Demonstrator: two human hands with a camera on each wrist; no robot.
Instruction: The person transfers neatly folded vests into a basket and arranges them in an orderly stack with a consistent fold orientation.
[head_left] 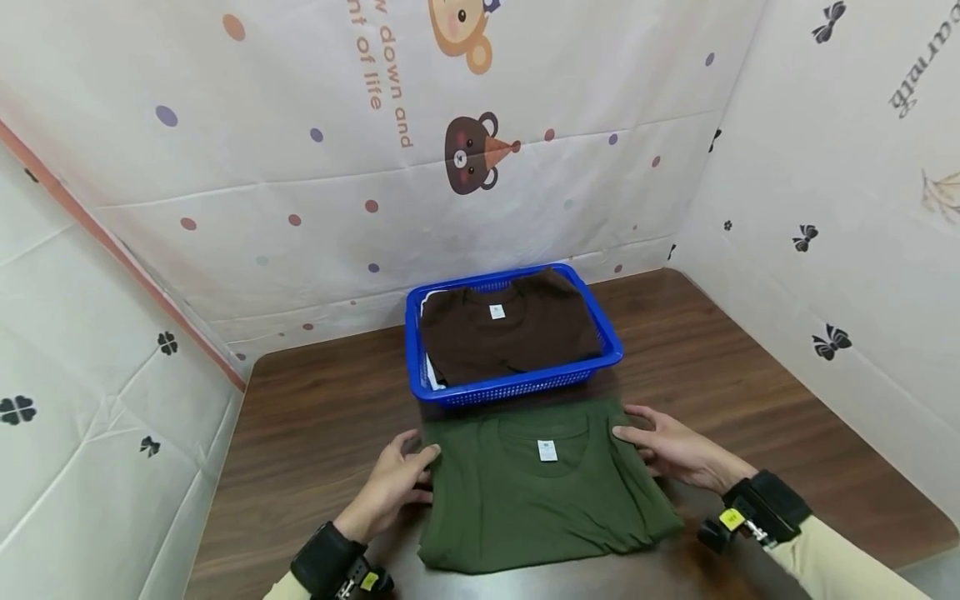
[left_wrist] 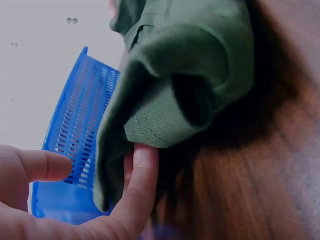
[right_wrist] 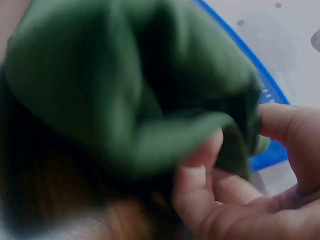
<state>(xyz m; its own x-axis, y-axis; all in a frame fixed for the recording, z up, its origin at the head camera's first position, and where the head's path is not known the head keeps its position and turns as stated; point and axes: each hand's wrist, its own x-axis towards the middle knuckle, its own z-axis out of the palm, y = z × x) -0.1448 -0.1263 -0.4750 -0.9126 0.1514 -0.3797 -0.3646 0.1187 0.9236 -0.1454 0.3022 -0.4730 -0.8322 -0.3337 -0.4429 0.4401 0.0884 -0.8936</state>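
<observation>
A folded dark green T-shirt [head_left: 540, 500] with a white neck label lies at the front of the table, collar toward the basket. At its left edge is my left hand [head_left: 396, 482]; in the left wrist view its straight fingers [left_wrist: 142, 172] reach under a folded sleeve, and the thumb stays apart from the cloth. On the opposite edge my right hand [head_left: 678, 450] grips the shirt [right_wrist: 150, 145], thumb on top and bent fingers beneath. Both sides of the shirt bulge up in the wrist views.
Just behind the shirt stands a blue perforated basket [head_left: 517, 390]. Inside it lies a folded brown T-shirt [head_left: 510, 337], with white fabric showing along its left side. Printed cloth walls [head_left: 247, 200] enclose the wooden table [head_left: 330, 400] at the back and sides.
</observation>
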